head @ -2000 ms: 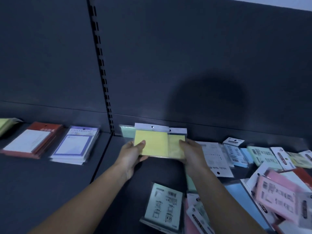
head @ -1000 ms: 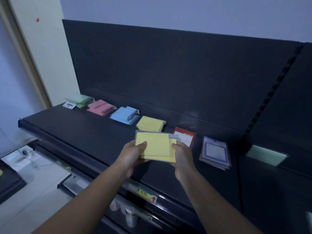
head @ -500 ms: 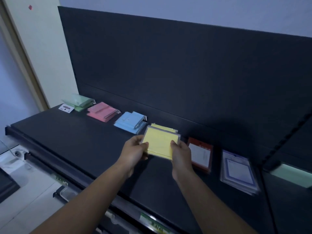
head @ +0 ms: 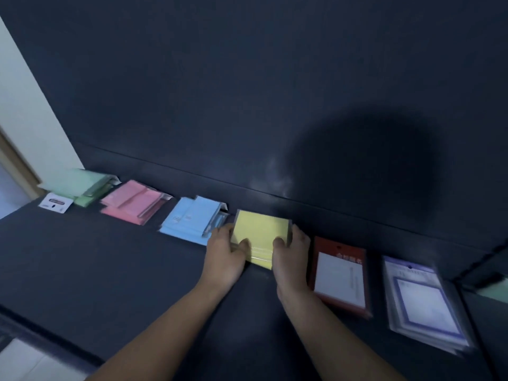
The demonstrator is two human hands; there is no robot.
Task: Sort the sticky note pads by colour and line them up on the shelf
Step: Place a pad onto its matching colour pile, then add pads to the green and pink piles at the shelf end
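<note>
A stack of yellow sticky note pads (head: 259, 232) rests on the dark shelf (head: 110, 270) near its back panel. My left hand (head: 225, 250) clasps the stack's left side and my right hand (head: 288, 254) clasps its right side, thumbs on top. To the left lie a blue pile (head: 192, 220), a pink pile (head: 134, 202) and a green pile (head: 79, 185), in a row along the back.
A red-backed pack (head: 341, 276) and a purple-bordered pack (head: 423, 301) lie right of the yellow stack. A small white header card (head: 55, 202) sits by the green pile. A green pad (head: 494, 292) shows on the adjoining shelf at far right. The shelf's front edge runs lower left.
Both hands carried the yellow pads from the right shelf section leftward and lowered them onto the yellow pile between the blue pile and the red pack.
</note>
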